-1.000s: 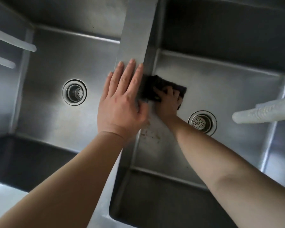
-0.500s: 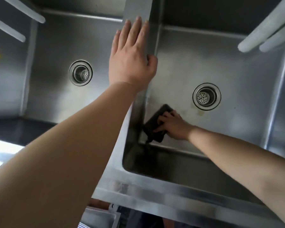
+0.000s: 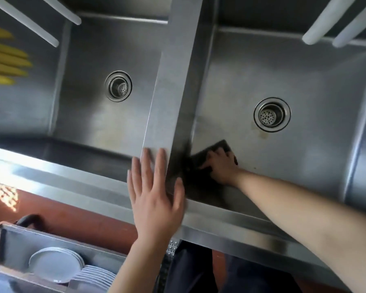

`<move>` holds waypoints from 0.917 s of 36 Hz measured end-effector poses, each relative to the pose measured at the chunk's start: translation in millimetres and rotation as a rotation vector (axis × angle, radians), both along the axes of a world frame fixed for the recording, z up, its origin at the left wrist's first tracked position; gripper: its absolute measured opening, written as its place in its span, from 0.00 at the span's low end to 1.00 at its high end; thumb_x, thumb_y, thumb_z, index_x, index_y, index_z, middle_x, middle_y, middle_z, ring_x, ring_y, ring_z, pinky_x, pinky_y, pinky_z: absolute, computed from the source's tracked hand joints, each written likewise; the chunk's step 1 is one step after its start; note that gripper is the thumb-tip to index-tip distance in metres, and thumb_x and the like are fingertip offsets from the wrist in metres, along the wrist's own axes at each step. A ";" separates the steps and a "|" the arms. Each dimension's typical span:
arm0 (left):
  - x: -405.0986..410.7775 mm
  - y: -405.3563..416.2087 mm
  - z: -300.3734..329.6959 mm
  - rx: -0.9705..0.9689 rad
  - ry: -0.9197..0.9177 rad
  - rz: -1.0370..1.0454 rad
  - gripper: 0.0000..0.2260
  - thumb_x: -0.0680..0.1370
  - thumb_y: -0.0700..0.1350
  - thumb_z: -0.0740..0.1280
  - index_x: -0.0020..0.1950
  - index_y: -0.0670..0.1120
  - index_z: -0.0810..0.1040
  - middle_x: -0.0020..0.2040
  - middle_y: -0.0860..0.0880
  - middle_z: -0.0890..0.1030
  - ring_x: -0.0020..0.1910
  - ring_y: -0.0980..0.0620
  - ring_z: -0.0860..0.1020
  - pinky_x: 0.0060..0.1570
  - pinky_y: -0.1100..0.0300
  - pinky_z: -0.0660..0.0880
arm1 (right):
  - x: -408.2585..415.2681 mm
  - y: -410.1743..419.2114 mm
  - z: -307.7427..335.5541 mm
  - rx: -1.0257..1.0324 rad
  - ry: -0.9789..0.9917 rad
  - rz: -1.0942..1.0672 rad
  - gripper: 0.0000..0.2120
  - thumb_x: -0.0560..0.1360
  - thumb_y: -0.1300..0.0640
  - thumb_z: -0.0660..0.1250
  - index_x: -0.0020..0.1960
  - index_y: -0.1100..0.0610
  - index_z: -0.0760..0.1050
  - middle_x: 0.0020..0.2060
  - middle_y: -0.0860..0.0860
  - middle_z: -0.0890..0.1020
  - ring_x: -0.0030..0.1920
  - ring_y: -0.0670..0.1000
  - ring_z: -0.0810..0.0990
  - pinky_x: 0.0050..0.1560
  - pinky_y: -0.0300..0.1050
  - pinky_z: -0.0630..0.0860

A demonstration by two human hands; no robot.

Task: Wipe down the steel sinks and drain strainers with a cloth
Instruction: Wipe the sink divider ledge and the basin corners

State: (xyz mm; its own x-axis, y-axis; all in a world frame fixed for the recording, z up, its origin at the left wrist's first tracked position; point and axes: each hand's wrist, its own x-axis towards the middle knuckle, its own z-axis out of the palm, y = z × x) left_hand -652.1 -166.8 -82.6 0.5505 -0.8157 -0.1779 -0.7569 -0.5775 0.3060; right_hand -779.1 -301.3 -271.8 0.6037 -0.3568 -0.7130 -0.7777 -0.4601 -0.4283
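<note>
- The right hand [image 3: 221, 167] presses a dark cloth [image 3: 215, 152] flat on the floor of the right sink [image 3: 304, 85], in its near left corner, against the wall below the divider [image 3: 173, 81].
- Its grip looks bent over the cloth, fingers on top and pushing down; whether the thumb is tucked under, I cannot tell, as the hand is blurred.
- The left hand [image 3: 154, 195] lies open, fingers straight, on the near end of the divider where it meets the front rim. It holds nothing and seems to act as a brace.
- To do this step well, I would keep the cloth spread, push it hard into the seam between floor and wall, and work in overlapping strokes toward the right drain strainer [image 3: 272, 114].
- Yellowish staining shows just near of that strainer, so it likely needs firmer rubbing.
- The steel is brushed and dull, streaked in places. The left sink [image 3: 89, 60] and its left drain strainer [image 3: 118, 85] sit beyond the divider, well apart from the cloth.
</note>
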 end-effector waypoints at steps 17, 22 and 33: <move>0.9 1.5 -14.5 -0.055 -0.108 -0.087 0.36 0.70 0.47 0.60 0.80 0.51 0.61 0.81 0.46 0.58 0.81 0.46 0.54 0.78 0.44 0.55 | -17.8 -104.2 63.7 0.545 -0.268 -1.218 0.17 0.74 0.73 0.61 0.55 0.58 0.79 0.45 0.57 0.83 0.49 0.58 0.81 0.49 0.50 0.78; 0.9 0.7 -16.1 -0.062 -0.128 -0.084 0.36 0.70 0.47 0.61 0.80 0.51 0.62 0.81 0.46 0.59 0.80 0.46 0.55 0.77 0.43 0.57 | 72.0 -174.9 89.9 0.450 -0.722 -1.485 0.21 0.72 0.74 0.57 0.53 0.52 0.77 0.53 0.59 0.82 0.57 0.62 0.80 0.61 0.61 0.78; 0.0 1.1 -15.7 -0.058 -0.144 -0.093 0.37 0.70 0.46 0.64 0.80 0.50 0.62 0.80 0.45 0.60 0.80 0.44 0.56 0.76 0.42 0.57 | 85.9 -70.6 123.3 0.348 -0.613 -1.383 0.16 0.69 0.69 0.65 0.48 0.50 0.79 0.45 0.49 0.85 0.47 0.52 0.83 0.47 0.44 0.81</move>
